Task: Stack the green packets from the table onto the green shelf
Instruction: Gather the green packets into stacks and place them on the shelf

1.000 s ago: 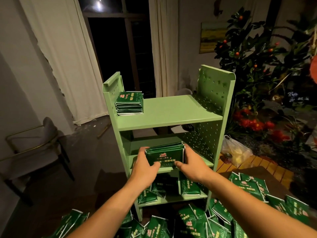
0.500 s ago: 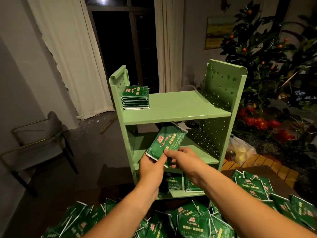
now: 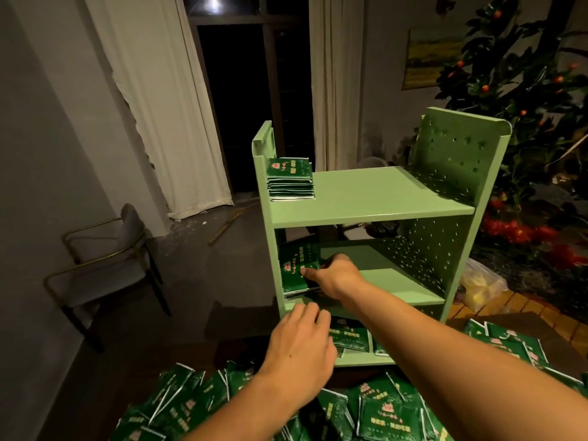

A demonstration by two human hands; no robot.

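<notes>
We see the right hand [image 3: 335,275] holding a small stack of green packets [image 3: 297,270] on the green shelf's [image 3: 369,198] middle tier, far left.
Right thumb pinches the top; left hand [image 3: 302,348] hovers loose, holding nothing. Another packet stack [image 3: 289,178] tops the shelf; loose packets [image 3: 386,412] cover the bench.

Dim, warm indoor light is falling from above and behind the camera, leaving the window [image 3: 251,90] black with one small lamp glare at its top. The shelf [image 3: 375,198] is casting shadow beneath itself. Wide-angle distortion is bending the edges; fine detail is smearing softly.
</notes>
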